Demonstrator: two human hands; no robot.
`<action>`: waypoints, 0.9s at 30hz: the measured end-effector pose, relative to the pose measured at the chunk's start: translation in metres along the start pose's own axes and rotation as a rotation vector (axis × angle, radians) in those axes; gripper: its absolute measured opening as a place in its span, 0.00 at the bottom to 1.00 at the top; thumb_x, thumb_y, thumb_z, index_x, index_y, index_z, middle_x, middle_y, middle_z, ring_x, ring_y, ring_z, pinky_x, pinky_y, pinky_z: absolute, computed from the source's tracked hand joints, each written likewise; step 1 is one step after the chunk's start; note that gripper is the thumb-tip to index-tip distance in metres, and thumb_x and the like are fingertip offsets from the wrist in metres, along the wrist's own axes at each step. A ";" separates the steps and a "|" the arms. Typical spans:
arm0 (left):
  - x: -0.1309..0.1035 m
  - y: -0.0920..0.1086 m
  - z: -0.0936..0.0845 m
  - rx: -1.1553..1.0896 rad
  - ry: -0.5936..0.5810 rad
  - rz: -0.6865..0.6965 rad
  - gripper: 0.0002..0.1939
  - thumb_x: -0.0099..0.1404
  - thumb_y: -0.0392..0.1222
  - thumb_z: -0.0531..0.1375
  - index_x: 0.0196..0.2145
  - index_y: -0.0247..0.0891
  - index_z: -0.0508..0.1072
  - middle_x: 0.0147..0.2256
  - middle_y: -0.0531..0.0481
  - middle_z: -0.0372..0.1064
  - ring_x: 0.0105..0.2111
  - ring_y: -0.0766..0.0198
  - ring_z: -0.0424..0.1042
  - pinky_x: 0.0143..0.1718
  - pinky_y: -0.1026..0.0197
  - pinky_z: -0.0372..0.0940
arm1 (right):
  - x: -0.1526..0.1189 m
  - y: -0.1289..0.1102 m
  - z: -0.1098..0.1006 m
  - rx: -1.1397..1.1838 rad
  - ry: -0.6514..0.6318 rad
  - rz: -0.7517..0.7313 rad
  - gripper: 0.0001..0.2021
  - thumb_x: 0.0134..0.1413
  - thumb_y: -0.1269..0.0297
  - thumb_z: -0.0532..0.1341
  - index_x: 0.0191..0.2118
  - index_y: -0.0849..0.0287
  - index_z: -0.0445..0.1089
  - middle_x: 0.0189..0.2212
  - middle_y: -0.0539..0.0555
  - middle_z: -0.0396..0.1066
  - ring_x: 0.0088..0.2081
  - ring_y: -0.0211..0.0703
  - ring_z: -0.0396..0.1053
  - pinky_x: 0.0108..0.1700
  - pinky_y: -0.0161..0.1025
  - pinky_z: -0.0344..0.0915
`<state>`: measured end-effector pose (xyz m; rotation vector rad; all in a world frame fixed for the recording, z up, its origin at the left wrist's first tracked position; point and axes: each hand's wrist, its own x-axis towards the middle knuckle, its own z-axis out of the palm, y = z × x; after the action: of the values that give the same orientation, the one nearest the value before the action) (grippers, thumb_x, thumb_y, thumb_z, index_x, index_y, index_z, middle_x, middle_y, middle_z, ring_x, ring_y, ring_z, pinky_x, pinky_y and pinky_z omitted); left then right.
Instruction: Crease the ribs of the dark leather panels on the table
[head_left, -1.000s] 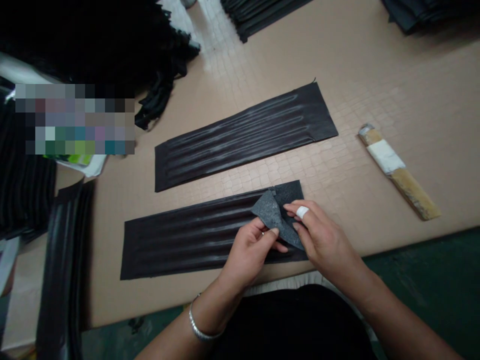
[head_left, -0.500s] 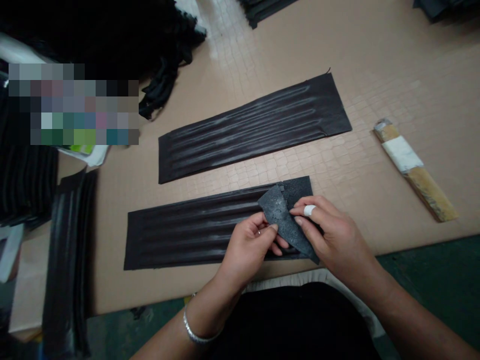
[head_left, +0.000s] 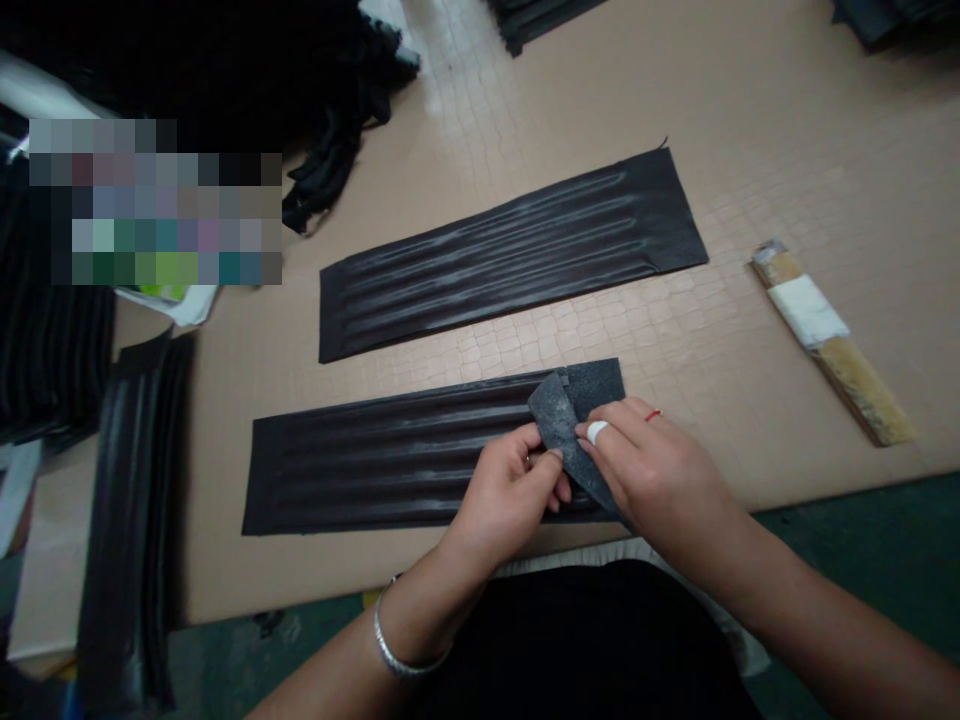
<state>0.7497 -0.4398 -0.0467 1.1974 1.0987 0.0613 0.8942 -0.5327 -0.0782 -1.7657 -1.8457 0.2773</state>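
Observation:
A dark ribbed leather panel lies in front of me, its right end under my hands. Part of that end is turned up, and a grey rough-backed leather flap stands folded over the ribs. My left hand pinches the flap's lower left edge between thumb and fingers. On the flap's right side my right hand is closed, with white tape round one finger; its fingertips press on the grey leather. A second ribbed leather panel lies flat farther back, a loose thread at its far right corner.
A yellowish bar wrapped with white tape lies at the right. Stacked dark panels hang over the table's left edge. A black heap fills the back left, beside a blurred-out patch. More dark pieces lie at the far right.
My right hand has shifted slightly left and its fingers have closed in more on the flap. The left hand still pinches its edge. The view has moved a little.

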 end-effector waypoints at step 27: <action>0.003 -0.011 0.000 -0.073 -0.029 0.014 0.07 0.62 0.42 0.57 0.31 0.36 0.71 0.18 0.55 0.66 0.17 0.71 0.61 0.21 0.68 0.58 | 0.003 0.019 -0.001 0.220 0.032 0.046 0.09 0.69 0.73 0.55 0.36 0.62 0.69 0.33 0.57 0.70 0.38 0.47 0.67 0.44 0.45 0.65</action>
<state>0.7455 -0.4429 -0.0568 1.1375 1.0542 0.0931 0.9112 -0.5285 -0.0863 -1.6529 -1.6839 0.4501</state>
